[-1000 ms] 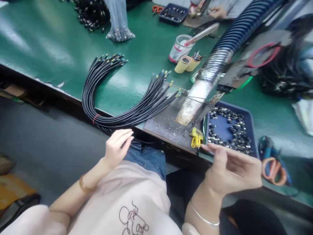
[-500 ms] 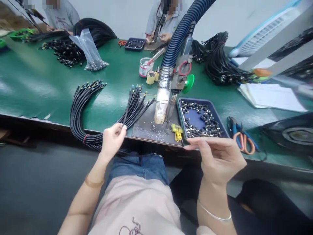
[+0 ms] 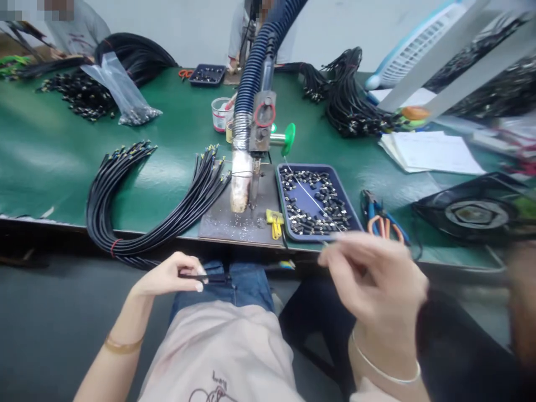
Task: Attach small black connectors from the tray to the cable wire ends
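My left hand point(image 3: 178, 273) is closed around a black cable point(image 3: 215, 278) above my lap. A cable end with coloured wire tips point(image 3: 287, 264) shows just below the table edge. My right hand point(image 3: 377, 273), blurred by motion, is raised at the front of the blue tray, thumb and fingers pinched. A thin silvery solder wire point(image 3: 310, 194) runs straight from the green spool point(image 3: 288, 139) over the tray point(image 3: 355, 220) to these fingertips. Several small black connectors point(image 3: 299, 222) lie in the tray. A bundle of black cables point(image 3: 98, 195), tied with a red band, curves along the table on the left.
A ribbed hose point(image 3: 249, 84) and a metal fixture point(image 3: 263, 131) stand over a dark board point(image 3: 218, 226). Yellow clips point(image 3: 275, 223) lie by the tray; pliers point(image 3: 379, 220) and papers point(image 3: 435, 151) are right. Co-workers sit across the table. A dark shape blurs at the right edge.
My left hand has drawn a cable away from the bundle and down over my lap. My right hand has shifted right relative to the tray, and the solder wire now slants across it. The view has turned right.
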`<state>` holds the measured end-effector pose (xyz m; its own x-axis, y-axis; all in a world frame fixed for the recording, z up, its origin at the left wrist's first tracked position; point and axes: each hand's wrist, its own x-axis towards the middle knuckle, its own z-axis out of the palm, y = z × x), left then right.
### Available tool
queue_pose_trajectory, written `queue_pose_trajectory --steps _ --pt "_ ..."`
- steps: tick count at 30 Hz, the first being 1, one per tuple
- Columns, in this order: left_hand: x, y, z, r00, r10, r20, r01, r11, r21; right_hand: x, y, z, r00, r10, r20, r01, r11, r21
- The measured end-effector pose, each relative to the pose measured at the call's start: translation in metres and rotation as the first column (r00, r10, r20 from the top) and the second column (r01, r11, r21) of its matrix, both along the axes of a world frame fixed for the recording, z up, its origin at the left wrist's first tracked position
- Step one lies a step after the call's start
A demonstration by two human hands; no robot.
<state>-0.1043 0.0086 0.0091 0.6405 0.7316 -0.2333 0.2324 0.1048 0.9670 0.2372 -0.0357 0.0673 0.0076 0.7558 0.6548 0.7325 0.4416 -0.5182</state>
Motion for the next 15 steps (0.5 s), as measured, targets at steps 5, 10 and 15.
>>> queue_pose_trajectory --steps 5,10,15 --pt "0.079 0.02 0.015 0.942 -0.327 0.075 0.327 0.945 0.002 0.038 0.051 -0.014 0.958 -0.105 0.266 0.196 0.919 -0.343" --pt "0.139 0.006 0.004 0.929 -0.289 0.233 0.329 0.931 -0.156 0.039 0.089 -0.027 0.943 -0.113 0.312 0.233 0.895 -0.381" --pt "0.119 -0.001 -0.019 0.783 0.592 0.191 -0.622 0.743 0.246 0.024 0.111 -0.021 0.837 -0.01 0.548 0.326 0.812 -0.483"
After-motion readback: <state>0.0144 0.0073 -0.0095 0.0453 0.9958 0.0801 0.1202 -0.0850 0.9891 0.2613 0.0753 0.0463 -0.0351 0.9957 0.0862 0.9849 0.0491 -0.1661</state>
